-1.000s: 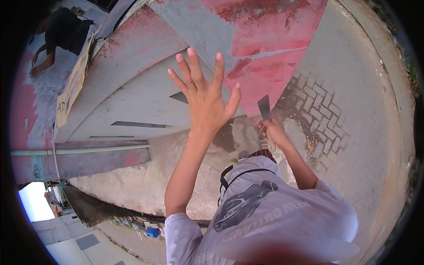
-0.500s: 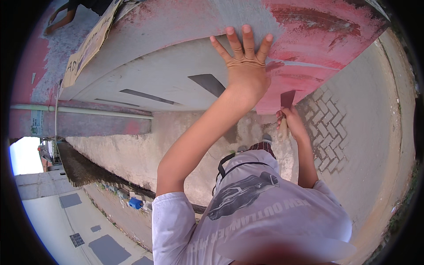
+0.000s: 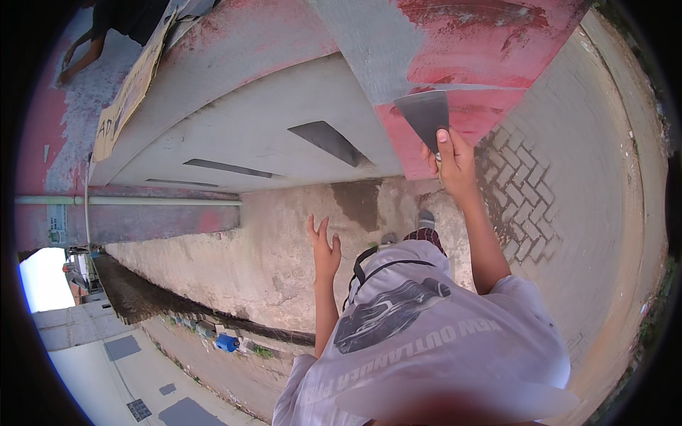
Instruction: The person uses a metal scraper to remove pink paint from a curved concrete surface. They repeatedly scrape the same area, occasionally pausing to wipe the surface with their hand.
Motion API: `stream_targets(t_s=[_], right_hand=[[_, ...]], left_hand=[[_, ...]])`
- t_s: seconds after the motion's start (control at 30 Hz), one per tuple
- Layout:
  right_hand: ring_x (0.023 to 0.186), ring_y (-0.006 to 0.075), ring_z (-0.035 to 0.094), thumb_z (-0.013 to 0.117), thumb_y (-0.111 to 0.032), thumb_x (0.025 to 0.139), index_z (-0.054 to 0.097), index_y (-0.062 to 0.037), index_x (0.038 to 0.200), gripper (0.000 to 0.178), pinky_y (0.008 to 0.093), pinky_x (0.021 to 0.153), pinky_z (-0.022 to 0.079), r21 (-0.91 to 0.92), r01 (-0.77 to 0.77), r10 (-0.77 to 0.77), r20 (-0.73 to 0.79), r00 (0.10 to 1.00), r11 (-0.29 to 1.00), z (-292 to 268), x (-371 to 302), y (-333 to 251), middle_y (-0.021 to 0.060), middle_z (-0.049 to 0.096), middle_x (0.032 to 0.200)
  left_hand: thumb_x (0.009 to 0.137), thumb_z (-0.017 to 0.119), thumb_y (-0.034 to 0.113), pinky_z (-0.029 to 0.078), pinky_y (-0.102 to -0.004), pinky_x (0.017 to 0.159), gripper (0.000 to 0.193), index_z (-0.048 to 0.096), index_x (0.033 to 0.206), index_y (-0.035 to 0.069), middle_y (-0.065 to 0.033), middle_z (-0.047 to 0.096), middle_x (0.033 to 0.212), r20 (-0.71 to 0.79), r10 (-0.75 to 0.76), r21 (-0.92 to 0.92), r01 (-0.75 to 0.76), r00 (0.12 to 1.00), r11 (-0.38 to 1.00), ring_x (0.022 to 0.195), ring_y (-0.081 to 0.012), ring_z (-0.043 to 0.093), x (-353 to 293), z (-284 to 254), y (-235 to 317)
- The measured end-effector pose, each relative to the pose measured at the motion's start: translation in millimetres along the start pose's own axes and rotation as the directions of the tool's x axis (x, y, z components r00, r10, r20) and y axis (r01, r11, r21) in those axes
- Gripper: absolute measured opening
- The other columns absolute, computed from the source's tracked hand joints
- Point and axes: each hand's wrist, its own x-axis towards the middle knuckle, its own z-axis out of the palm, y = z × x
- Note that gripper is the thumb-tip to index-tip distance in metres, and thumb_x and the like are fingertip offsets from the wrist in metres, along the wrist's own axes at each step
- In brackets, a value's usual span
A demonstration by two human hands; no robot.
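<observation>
Pale pipe (image 3: 163,201), perhaps a blue container (image 3: 227,342)

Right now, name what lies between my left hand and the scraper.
The head view shows no loose object between your left hand and the scraper, only ground with a dark patch and pale and pink wall behind.

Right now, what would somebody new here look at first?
Probably the dark, wedge-shaped scraper in the person's right grip, right of centre, in front of the red-and-grey painted wall at the top. Then maybe the empty left grip, open near the middle, over the pale, stained ground.
</observation>
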Motion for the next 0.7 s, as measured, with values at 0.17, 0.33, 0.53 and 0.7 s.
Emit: stream_targets(t_s=[0.17,0.33,0.53,0.7], right_hand=[[0.047,0.0054,0.041,0.038,-0.036,0.105,0.054,-0.0031,0.091,0.040,0.0209,0.043,0.032,-0.003,-0.019,0.019,0.028,0.999,1.000,12,48,-54,0.0031,0.054,0.068],[0.045,0.0064,0.040,0.040,-0.039,0.104,0.053,-0.0038,0.093,0.040,0.0217,0.042,0.033,0.124,-0.032,0.017,0.124,0.992,0.992,38,59,-105,0.0038,0.053,0.067],[0.044,0.0111,0.050,0.047,-0.036,0.102,0.054,-0.0012,0.096,0.036,0.0252,0.042,0.039,0.340,-0.160,0.112,0.158,0.981,0.927,79,29,-84,0.0047,0.055,0.069],[0.046,0.0137,0.057,0.053,-0.028,0.100,0.055,0.0022,0.097,0.030,0.0266,0.044,0.044,0.300,-0.353,0.303,0.202,0.931,0.886,85,-17,-41,0.0067,0.060,0.071]], left_hand=[[0.069,0.042,-0.015,0.058,-0.0316,0.068,0.046,0.060,0.109,0.001,-0.0158,0.044,0.135,-0.459,-0.190,0.123,0.274,0.868,0.954,0.107,-0.0284,0.058,-174,-5,-76],[0.063,0.039,-0.015,0.054,-0.0368,0.078,0.040,0.060,0.093,0.003,-0.0135,0.053,0.117,-0.690,-0.545,-0.161,0.633,0.476,0.757,0.101,-0.0276,0.060,-206,1,-94],[0.076,0.043,-0.009,0.051,-0.0295,0.066,0.028,0.056,0.096,0.006,-0.0057,0.053,0.086,-0.489,-0.719,-0.644,0.352,0.494,0.679,0.075,-0.0133,0.052,-91,-6,-67],[0.095,0.046,0.012,0.050,-0.0335,0.083,0.028,0.049,0.121,0.001,-0.0095,0.054,0.108,-0.011,-0.326,-0.817,0.179,0.945,0.547,0.092,-0.0164,0.058,4,-21,42]])
